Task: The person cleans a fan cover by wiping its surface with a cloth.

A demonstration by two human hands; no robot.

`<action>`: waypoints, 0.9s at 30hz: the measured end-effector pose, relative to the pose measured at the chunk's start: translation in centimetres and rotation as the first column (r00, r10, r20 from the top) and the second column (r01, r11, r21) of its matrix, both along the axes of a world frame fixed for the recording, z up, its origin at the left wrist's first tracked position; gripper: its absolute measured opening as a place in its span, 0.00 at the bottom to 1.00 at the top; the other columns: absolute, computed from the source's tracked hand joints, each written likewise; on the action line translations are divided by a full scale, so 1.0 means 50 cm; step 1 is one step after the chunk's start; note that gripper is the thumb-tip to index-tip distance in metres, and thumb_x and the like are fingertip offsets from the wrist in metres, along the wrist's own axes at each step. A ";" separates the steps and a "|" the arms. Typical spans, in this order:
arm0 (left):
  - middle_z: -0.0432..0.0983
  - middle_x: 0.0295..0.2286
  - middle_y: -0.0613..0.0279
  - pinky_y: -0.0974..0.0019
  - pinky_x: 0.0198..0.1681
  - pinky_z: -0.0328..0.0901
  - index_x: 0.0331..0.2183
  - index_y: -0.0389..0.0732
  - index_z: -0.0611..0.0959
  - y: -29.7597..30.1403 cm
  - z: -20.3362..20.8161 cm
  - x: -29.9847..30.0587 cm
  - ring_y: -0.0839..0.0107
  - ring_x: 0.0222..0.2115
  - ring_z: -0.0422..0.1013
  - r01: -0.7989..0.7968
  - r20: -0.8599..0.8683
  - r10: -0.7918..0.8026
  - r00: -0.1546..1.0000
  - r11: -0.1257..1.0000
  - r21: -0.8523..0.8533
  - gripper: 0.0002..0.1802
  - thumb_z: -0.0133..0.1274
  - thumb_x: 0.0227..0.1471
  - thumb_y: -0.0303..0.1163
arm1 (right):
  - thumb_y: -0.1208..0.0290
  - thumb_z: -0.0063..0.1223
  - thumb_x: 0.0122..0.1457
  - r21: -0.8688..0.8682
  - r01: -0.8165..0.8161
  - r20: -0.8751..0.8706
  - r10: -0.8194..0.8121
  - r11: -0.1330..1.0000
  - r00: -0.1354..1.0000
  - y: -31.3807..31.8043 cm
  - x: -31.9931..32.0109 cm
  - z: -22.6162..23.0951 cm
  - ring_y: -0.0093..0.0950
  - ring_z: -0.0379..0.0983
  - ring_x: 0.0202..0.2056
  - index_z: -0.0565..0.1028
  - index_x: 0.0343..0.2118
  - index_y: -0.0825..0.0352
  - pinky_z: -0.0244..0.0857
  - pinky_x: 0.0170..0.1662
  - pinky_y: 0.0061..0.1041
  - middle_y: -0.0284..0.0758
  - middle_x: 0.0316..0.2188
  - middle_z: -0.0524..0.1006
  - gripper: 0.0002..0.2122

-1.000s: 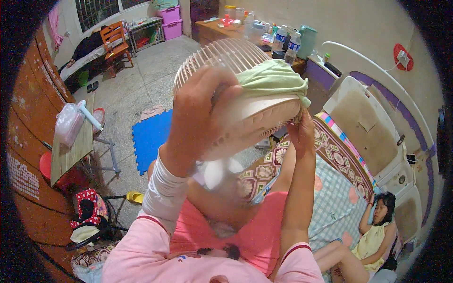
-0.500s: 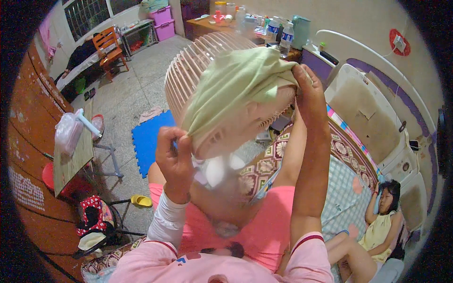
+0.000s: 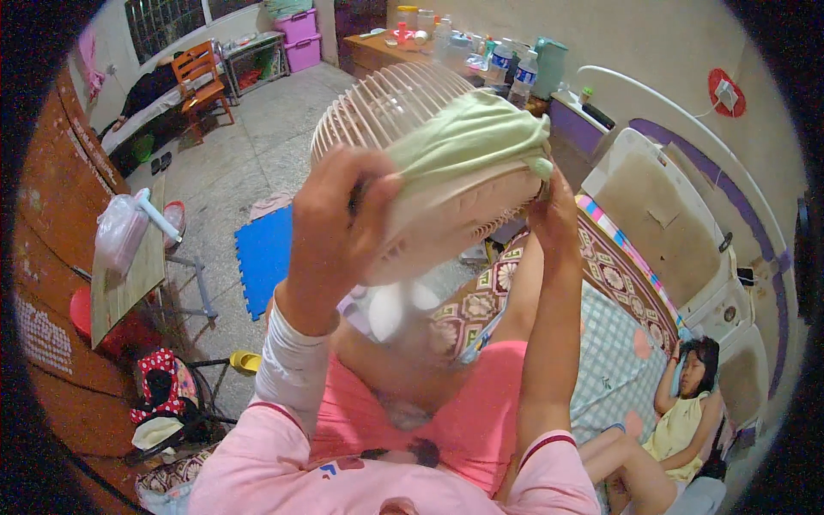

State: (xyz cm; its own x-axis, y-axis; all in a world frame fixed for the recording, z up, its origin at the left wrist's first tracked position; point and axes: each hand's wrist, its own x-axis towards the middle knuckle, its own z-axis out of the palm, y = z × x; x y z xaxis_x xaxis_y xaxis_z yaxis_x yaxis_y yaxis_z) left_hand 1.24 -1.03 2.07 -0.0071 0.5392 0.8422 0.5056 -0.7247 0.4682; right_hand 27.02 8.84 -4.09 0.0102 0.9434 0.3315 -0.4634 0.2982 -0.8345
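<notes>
A pale electric fan (image 3: 463, 215) with a round wire cage is raised in front of me, its back housing toward me. A light green cloth (image 3: 472, 137) drapes across the upper part of the cage and housing. My left hand (image 3: 339, 223) is curled around the left edge of the cloth, against the fan; its fingertips are partly blurred. At the fan's right edge my right hand (image 3: 556, 210) pinches the cloth's other end, with some of its fingers hidden behind the rim. Below the fan, its white base (image 3: 390, 311) shows near my legs.
A person (image 3: 687, 412) lies on the bed (image 3: 614, 352) to my right. Bottles (image 3: 522, 73) crowd the desk (image 3: 369, 45) behind the fan. At left stand a small folding table (image 3: 133, 283) and a wooden wardrobe (image 3: 64, 232). A blue foam mat (image 3: 264, 257) covers part of the floor.
The cloth has come down tighter over the fan's upper edge. My left hand has moved up and closer to the cage; my right hand has gone lower along the fan's right side.
</notes>
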 end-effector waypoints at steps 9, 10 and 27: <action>0.68 0.21 0.58 0.68 0.26 0.62 0.25 0.36 0.73 0.021 0.024 0.022 0.68 0.21 0.66 -0.039 -0.121 0.057 0.991 0.989 0.141 0.05 0.50 0.46 0.27 | 0.61 0.39 0.60 -0.133 -0.045 -0.191 0.019 0.990 0.981 0.019 0.017 -0.069 0.26 0.67 0.43 0.67 0.46 0.65 0.60 0.47 0.27 0.32 0.43 0.71 0.16; 0.68 0.21 0.58 0.68 0.26 0.62 0.25 0.36 0.73 0.017 0.017 0.026 0.68 0.21 0.66 -0.021 -0.123 0.039 0.992 0.990 0.139 0.05 0.50 0.46 0.27 | 0.60 0.39 0.59 -0.145 -0.001 -0.181 -0.025 0.989 0.983 0.028 0.032 -0.075 0.25 0.67 0.43 0.67 0.46 0.65 0.60 0.47 0.26 0.32 0.42 0.71 0.17; 0.65 0.22 0.70 0.78 0.29 0.57 0.29 0.37 0.72 0.015 -0.111 -0.070 0.81 0.24 0.59 -0.135 0.228 0.153 0.962 0.987 -0.092 0.07 0.48 0.52 0.31 | 0.59 0.51 0.53 0.130 0.053 0.507 -0.112 0.990 0.854 0.008 -0.043 0.163 0.18 0.68 0.30 0.73 0.37 0.67 0.62 0.33 0.17 0.31 0.29 0.74 0.15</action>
